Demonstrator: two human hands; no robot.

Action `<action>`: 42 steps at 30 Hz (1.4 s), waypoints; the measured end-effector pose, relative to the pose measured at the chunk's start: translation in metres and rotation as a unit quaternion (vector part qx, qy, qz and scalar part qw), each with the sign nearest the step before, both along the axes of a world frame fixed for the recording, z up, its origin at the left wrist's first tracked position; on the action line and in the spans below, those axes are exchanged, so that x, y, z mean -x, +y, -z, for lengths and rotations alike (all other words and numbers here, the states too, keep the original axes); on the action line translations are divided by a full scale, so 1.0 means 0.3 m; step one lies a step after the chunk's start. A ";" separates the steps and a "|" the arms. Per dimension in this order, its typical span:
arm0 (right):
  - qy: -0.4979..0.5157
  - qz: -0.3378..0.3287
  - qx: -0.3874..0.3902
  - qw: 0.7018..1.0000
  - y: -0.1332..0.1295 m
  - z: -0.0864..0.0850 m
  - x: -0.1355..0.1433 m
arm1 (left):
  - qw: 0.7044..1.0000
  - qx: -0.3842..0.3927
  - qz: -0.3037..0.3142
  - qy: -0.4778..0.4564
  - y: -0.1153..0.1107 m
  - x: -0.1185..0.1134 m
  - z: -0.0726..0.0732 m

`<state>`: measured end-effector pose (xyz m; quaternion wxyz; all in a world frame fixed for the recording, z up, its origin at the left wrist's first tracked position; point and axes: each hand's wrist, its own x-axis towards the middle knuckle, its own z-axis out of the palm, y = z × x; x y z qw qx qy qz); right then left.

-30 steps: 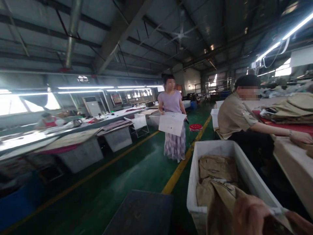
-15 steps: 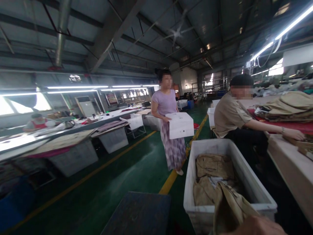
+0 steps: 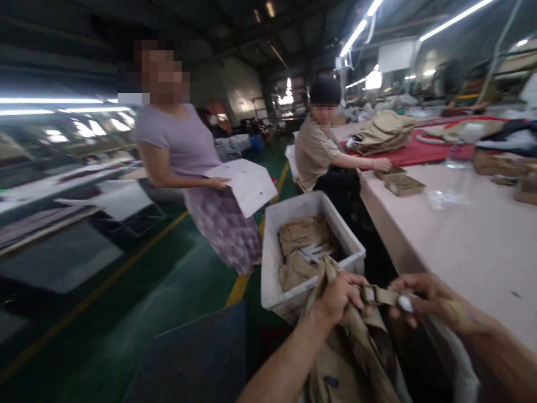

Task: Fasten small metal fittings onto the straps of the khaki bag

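Note:
My left hand (image 3: pixel 342 294) is closed on a khaki garment (image 3: pixel 348 358), near the base of a strap. The cloth hangs below the hand, just in front of a white bin. Out to the right, my right hand (image 3: pixel 423 296) pinches the end of the short khaki strap (image 3: pixel 382 296). A small buckle-like piece (image 3: pixel 369 294) sits on the strap beside my left fingers. At the right fingertips shows a shiny whitish piece (image 3: pixel 405 303), too blurred to name. The strap is stretched between both hands.
The white bin (image 3: pixel 268 257) ahead holds folded khaki garments (image 3: pixel 304 232). A person in lilac (image 3: pixel 180 140) carries a white box (image 3: pixel 247 184) at left. Another person (image 3: pixel 314 148) sits at the pink table (image 3: pixel 444 246), reaching to small boxes (image 3: pixel 403 184). A dark flat surface (image 3: pixel 197 358) lies low.
My view has turned right, and both hands have come into full sight holding the garment and its strap. The person with the white box has come nearer.

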<state>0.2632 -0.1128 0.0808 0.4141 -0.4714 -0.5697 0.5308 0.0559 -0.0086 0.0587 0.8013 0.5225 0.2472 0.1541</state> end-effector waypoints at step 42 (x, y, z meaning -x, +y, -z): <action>-0.060 -0.007 0.048 0.997 -0.196 -0.204 -0.051 | 0.960 -0.209 0.178 -0.050 0.066 0.069 -0.250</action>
